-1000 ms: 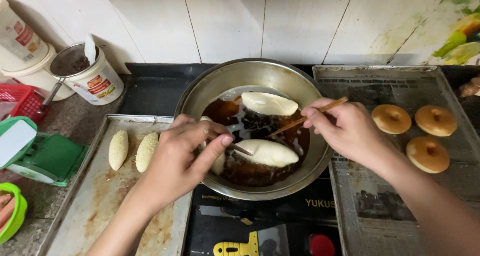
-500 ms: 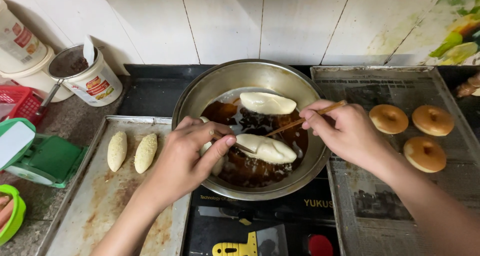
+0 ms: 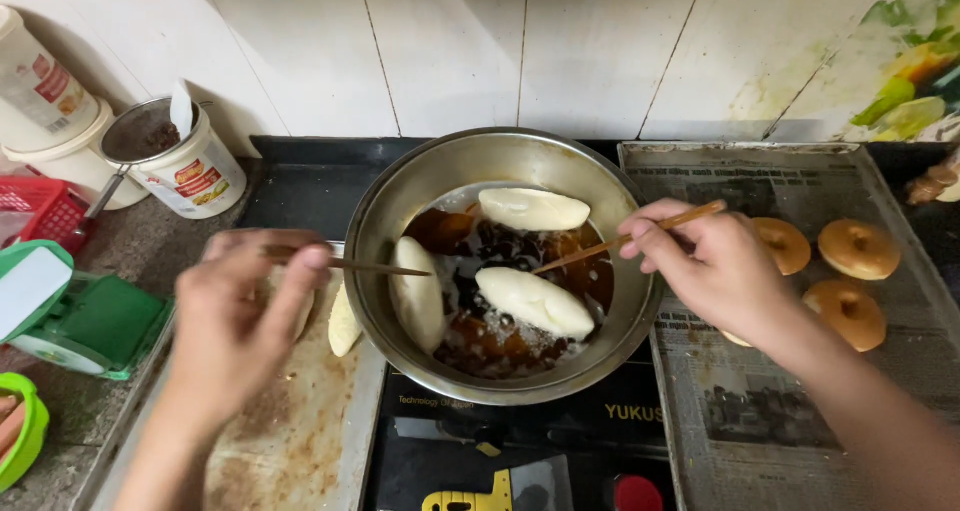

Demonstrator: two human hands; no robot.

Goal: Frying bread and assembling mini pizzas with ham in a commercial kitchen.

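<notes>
A steel pan (image 3: pixel 500 149) of dark oil stands on the stove with three pale dough pieces frying in it: one at the back (image 3: pixel 533 209), one at the left (image 3: pixel 418 293), one in the middle (image 3: pixel 535 303). My left hand (image 3: pixel 240 316) is over the left tray (image 3: pixel 300 441), gripping a thin wooden stick (image 3: pixel 375 267) that points over the pan's rim. My right hand (image 3: pixel 715 271) holds another wooden stick (image 3: pixel 625 239), whose tip touches the middle piece. A raw dough piece (image 3: pixel 343 323) lies on the left tray beside the pan.
Right of the pan, a newspaper-lined tray (image 3: pixel 760 441) holds browned doughnuts (image 3: pixel 858 248). At the left are a white tub with a strainer (image 3: pixel 190 171), stacked buckets (image 3: pixel 40 101), a red basket (image 3: pixel 35 206) and a green scale (image 3: pixel 70 321). A yellow tool (image 3: pixel 470 496) lies on the black stove (image 3: pixel 560 431).
My left hand has drawn back from the pan to above the left tray. A third dough piece now lies in the oil at the left. My right hand barely moved.
</notes>
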